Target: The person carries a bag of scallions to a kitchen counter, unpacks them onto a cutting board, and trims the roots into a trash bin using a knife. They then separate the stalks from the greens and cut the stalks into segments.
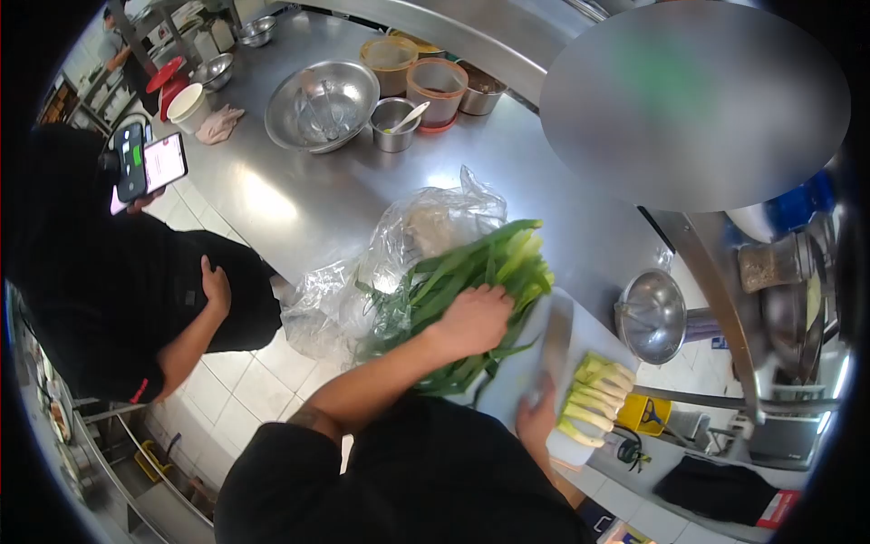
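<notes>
My left hand (476, 319) rests on a large bunch of long leafy greens (444, 281), its fingers curled over the leaves. My right hand (536, 412) is closed round the handle of a kitchen knife (556, 340), whose broad blade points away from me over the white cutting board (507, 390). Cut pale stem ends (594, 399) lie in a row on the board, to the right of the knife. Behind and left of the greens is a crumpled clear plastic bag (435, 222), partly under the leaves.
The steel table (254, 195) holds a large metal bowl (322, 104), a small pot with a spoon (395, 124) and lidded tubs (437, 91). A person in black (100, 263) stands at left holding a phone (163, 163). A metal bowl (651, 317) is beyond the board's right side.
</notes>
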